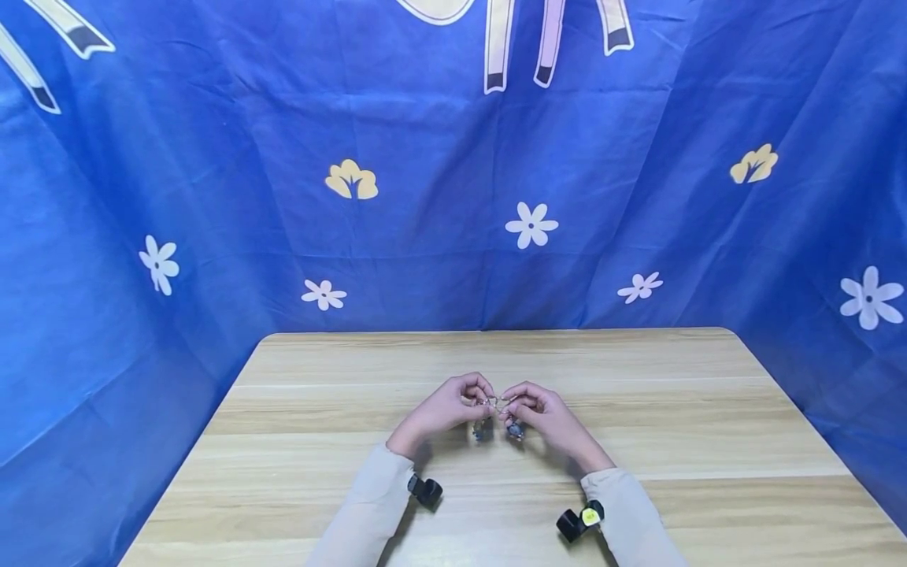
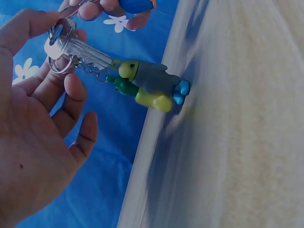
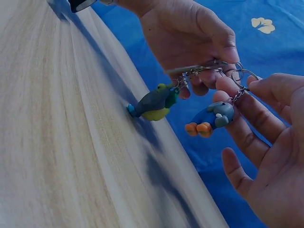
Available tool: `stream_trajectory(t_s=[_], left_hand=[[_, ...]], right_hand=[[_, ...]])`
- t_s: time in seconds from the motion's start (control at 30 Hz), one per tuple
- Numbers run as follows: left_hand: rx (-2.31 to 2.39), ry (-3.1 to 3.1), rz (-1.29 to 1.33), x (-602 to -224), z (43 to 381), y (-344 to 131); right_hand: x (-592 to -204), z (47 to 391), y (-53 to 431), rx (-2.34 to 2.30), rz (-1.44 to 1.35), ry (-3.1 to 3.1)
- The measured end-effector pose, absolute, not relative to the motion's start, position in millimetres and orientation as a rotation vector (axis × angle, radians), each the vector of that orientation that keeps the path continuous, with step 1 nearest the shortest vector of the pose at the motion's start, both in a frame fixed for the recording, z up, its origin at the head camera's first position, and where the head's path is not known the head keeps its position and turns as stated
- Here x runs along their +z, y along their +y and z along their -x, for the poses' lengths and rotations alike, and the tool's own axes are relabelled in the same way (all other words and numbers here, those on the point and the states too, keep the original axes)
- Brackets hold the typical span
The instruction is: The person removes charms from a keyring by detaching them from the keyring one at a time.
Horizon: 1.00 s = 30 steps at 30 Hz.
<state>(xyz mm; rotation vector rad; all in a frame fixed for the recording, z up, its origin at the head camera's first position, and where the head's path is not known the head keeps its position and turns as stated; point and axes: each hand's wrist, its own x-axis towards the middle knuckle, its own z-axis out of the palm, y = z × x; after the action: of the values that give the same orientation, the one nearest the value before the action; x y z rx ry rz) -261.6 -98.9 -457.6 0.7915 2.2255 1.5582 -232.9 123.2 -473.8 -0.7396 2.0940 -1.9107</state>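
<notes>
My left hand point(image 1: 451, 403) pinches a silver key point(image 2: 88, 53) and the metal ring it hangs on between thumb and fingers. From that ring dangles a small figure charm point(image 2: 154, 77) with a grey body, blue feet and green and yellow parts. My right hand point(image 1: 544, 415) pinches a split key ring point(image 3: 251, 76) between thumb and forefinger. A grey-headed elephant charm point(image 3: 221, 114) in blue with orange feet hangs from it on a short chain. In the right wrist view the two rings meet between the fingertips; whether they are linked I cannot tell.
Both hands are above a pale wood-grain table point(image 1: 340, 362). Behind and beside it hangs a blue cloth point(image 1: 439, 260) printed with flowers and animal legs. Black wrist cameras sit on both sleeves, the left camera point(image 1: 427, 492) and the right camera point(image 1: 572, 524).
</notes>
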Motion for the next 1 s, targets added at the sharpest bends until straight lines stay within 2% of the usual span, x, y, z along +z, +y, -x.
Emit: stream_trajectory(t_s=[0.37,1.0], left_hand=[[1.578,2.217,-0.871,-457.0,259.7,-97.8],[1.548,2.119,-0.825,-455.1,257.7,-100.8]], right_hand=[[-474.7,233.7,122.4,-1.908,0.753,2.101],[-475.7,233.7,126.5,-1.904,0.704,2.124]])
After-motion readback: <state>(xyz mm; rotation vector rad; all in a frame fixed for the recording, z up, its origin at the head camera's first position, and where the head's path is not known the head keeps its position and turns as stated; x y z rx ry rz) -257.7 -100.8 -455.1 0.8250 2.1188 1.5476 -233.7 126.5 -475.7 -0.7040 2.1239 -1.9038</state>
